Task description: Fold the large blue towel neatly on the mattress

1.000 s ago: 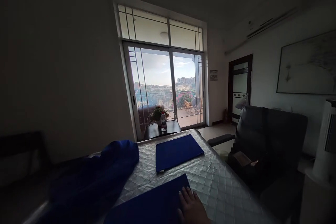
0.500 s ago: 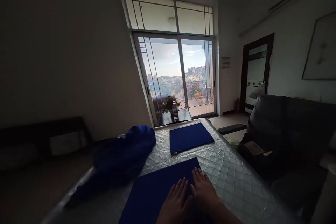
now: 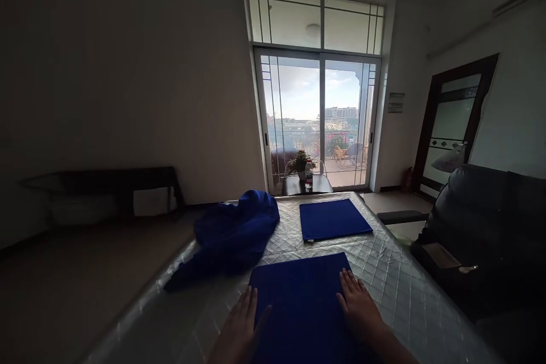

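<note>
A flat, folded piece of blue cloth [image 3: 301, 301] lies in front of me on a silvery quilted table cover [image 3: 396, 290]. My left hand [image 3: 241, 321] rests along its left edge, fingers stretched out. On the right edge, near the far corner, my right hand [image 3: 358, 301] lies flat with fingers extended. Neither hand grips anything. Beyond it lies a second folded blue cloth [image 3: 335, 219], a small white tag at its near left corner. To the left is a crumpled heap of blue cloth [image 3: 239, 227].
Past the table's far end stands a small dark table [image 3: 294, 185] with a potted plant [image 3: 301, 162] and a bottle [image 3: 309, 176]. A black leather chair [image 3: 490, 227] is close on the right, with a flat item on it. Glass sliding doors [image 3: 294, 102] lie behind.
My left hand has moved left across the near cloth to its left edge. My right hand stays on the right side. The view has swung left.
</note>
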Demonstrator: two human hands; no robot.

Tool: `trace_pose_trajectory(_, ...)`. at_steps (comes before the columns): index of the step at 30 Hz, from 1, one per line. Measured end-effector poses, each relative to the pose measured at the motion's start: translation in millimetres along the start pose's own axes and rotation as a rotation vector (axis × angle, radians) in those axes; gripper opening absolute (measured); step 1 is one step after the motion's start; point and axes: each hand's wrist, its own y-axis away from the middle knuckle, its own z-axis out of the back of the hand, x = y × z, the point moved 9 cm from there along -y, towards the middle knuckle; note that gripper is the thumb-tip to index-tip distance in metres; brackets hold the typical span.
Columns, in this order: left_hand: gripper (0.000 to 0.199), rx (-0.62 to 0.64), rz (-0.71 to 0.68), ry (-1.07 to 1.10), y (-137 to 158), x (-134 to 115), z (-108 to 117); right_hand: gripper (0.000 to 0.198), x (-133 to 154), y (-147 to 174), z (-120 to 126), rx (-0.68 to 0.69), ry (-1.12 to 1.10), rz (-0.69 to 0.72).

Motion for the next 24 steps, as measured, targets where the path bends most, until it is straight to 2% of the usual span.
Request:
trace_pose_trajectory(3,0.083,0.079,0.009,0.049,3,-5,6,0.067,3,-1,1,-0.026,0.086,-0.020)
trace_pose_trajectory(7,0.086,0.096,0.020,0.052,3,-3,10,0.065,17,-14,11,-0.051,0.214,-0.031)
trace_pose_trajectory(11,0.085,0.097,0.026,0.030,0,2,2,0.067,34,-40,21,-0.062,0.152,0.033)
trace_pose_trajectory(17,0.088,0.136,0.026,0.020,-5,4,-7,0.072,12,-64,7,-0.062,0.024,-0.037)
trace_pose_trajectory(21,0.087,0.163,0.033,-0.033,-11,11,-24,0.073,3,-66,2,-0.087,-0.032,-0.031)
trace_pose_trajectory(24,0.082,0.105,0.038,-0.072,-19,22,-36,0.074,-1,-66,4,-0.104,-0.062,-0.040)
